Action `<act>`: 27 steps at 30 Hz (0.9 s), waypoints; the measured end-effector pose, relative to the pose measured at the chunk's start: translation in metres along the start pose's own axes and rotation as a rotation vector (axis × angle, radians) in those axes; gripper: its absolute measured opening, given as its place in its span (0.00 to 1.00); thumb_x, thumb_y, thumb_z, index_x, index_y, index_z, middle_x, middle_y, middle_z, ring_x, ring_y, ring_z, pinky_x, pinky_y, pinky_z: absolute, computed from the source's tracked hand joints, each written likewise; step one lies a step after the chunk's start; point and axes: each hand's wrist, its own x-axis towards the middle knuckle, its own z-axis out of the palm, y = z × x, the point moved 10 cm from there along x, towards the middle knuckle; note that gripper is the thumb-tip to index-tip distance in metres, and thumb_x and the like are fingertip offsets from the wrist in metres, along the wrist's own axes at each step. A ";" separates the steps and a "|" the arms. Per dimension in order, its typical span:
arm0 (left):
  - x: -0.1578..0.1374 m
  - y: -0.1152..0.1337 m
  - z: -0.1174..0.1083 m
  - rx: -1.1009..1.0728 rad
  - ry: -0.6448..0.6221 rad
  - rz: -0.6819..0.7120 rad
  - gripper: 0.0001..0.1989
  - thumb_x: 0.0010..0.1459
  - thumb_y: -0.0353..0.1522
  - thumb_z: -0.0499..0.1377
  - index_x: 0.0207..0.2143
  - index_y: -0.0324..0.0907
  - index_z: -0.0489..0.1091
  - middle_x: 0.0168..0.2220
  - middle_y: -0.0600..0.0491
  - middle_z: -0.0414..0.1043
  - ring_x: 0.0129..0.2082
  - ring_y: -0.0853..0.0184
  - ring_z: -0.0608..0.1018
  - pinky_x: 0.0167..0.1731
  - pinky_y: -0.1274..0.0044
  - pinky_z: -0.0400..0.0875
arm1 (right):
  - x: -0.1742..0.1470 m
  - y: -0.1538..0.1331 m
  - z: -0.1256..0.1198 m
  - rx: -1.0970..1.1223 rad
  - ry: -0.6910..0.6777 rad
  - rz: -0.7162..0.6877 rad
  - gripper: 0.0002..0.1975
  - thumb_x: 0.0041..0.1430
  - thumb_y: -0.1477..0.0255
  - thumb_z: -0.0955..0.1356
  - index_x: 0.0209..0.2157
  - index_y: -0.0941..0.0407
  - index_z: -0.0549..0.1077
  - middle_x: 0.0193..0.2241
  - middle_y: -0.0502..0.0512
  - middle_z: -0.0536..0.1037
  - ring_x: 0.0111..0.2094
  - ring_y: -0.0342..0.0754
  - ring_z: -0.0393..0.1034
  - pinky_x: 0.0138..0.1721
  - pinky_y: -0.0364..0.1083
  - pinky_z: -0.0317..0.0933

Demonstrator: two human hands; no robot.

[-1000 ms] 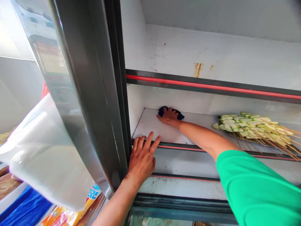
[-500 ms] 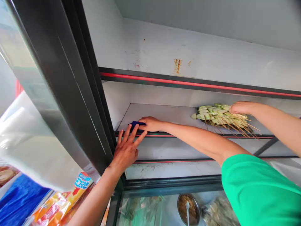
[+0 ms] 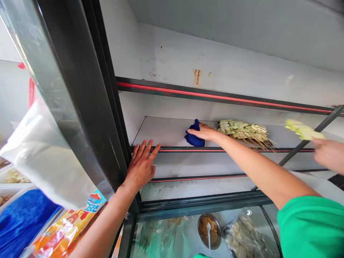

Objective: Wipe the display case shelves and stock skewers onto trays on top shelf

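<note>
My right hand grips a crumpled dark blue cloth on the white shelf, left of the skewer pile. My left hand rests with spread fingers against the shelf's black front rail, beside the dark door frame; it holds nothing. Just right of my right hand lies a heap of pale green sliced-vegetable skewers, their sticks pointing forward over the edge. Further right, another person's hand holds one such skewer in the air.
A thick dark frame post stands close on the left. A red-striped rail crosses above the shelf. Below, behind glass, are a metal bowl with a spoon and a plastic bag of food. Orange packets lie lower left.
My right hand has slid the blue cloth rightward along the shelf, away from my left hand. The other person's hand has lifted a skewer off the pile to the right.
</note>
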 end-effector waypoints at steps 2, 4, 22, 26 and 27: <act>-0.001 0.000 -0.001 -0.008 0.005 0.007 0.38 0.48 0.22 0.54 0.64 0.41 0.53 0.66 0.41 0.48 0.67 0.52 0.48 0.64 0.59 0.46 | -0.014 -0.013 0.022 -0.145 -0.047 -0.029 0.33 0.51 0.53 0.68 0.55 0.56 0.65 0.50 0.65 0.70 0.45 0.56 0.70 0.45 0.50 0.64; -0.001 0.000 0.000 -0.018 0.009 0.016 0.38 0.49 0.22 0.54 0.64 0.40 0.52 0.66 0.40 0.47 0.67 0.52 0.48 0.64 0.59 0.46 | -0.025 -0.029 0.038 -0.235 -0.066 -0.044 0.31 0.55 0.56 0.66 0.57 0.56 0.63 0.50 0.66 0.68 0.46 0.57 0.69 0.46 0.51 0.64; -0.007 -0.013 -0.018 -0.366 0.186 -0.250 0.44 0.54 0.24 0.53 0.67 0.38 0.30 0.68 0.39 0.35 0.67 0.55 0.45 0.64 0.61 0.49 | 0.009 -0.193 0.110 0.761 -0.424 -0.251 0.16 0.67 0.69 0.57 0.45 0.60 0.72 0.36 0.55 0.79 0.34 0.44 0.74 0.36 0.43 0.69; -0.038 -0.020 -0.029 -0.298 0.304 -0.381 0.38 0.55 0.23 0.50 0.67 0.39 0.38 0.65 0.42 0.50 0.65 0.58 0.54 0.63 0.65 0.55 | 0.028 -0.140 0.076 0.495 -0.153 -0.107 0.20 0.63 0.62 0.61 0.42 0.63 0.75 0.40 0.59 0.79 0.40 0.45 0.73 0.40 0.40 0.66; -0.045 -0.020 -0.029 -0.285 0.316 -0.382 0.38 0.55 0.22 0.49 0.66 0.40 0.40 0.65 0.42 0.51 0.65 0.58 0.55 0.62 0.65 0.56 | 0.030 -0.139 0.071 0.407 -0.114 -0.122 0.23 0.61 0.60 0.63 0.47 0.63 0.74 0.45 0.61 0.77 0.46 0.48 0.72 0.45 0.41 0.65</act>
